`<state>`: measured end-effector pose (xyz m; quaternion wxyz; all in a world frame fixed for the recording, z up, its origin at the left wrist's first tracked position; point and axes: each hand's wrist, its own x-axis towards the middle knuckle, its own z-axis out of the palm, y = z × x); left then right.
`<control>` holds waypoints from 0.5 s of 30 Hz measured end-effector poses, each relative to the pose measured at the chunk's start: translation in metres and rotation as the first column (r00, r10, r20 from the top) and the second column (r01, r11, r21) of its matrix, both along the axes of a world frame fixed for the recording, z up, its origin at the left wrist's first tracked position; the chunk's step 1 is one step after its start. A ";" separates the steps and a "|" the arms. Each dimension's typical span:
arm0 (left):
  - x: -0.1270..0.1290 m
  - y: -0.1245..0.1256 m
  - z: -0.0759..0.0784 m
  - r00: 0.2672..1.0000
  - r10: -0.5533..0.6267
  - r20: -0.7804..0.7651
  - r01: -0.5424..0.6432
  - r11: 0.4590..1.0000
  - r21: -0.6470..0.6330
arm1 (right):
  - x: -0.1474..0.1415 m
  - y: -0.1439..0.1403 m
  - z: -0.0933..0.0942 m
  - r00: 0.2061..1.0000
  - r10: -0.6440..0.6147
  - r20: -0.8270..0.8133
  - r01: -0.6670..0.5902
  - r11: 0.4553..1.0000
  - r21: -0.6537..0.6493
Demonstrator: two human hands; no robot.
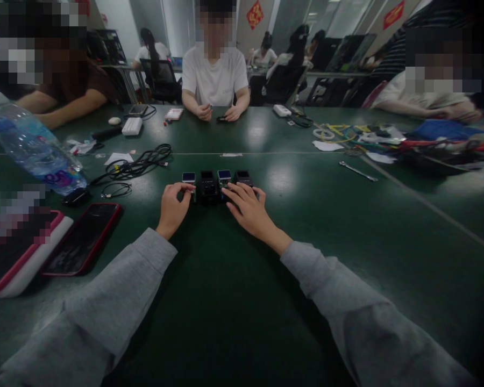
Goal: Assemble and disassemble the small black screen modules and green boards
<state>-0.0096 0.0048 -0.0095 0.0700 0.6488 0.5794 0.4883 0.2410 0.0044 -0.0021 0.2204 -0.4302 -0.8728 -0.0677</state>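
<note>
Several small black box-shaped modules stand in a row on the dark green table (234, 301), straight ahead of me. Two of them, one (189, 177) at the left end and one (224, 174) further right, show lit blue tops; the other two (207, 183) (242, 176) are dark. My left hand (173, 207) pinches the leftmost module between thumb and fingers. My right hand (248, 207) lies over the right part of the row, fingers spread across the modules there. Both arms wear grey sleeves.
A coil of black cable (139, 164) lies left of the row. A red-cased phone (83, 236), a second phone and a tipped water bottle (36, 150) sit at the near left. A metal wrench (357, 171) and a clutter of wires lie right. Three people sit around the table.
</note>
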 end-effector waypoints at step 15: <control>0.001 -0.002 0.002 1.000 -0.010 -0.029 0.011 1.000 0.025 | 0.001 0.000 0.000 1.000 0.009 -0.018 -0.009 1.000 -0.021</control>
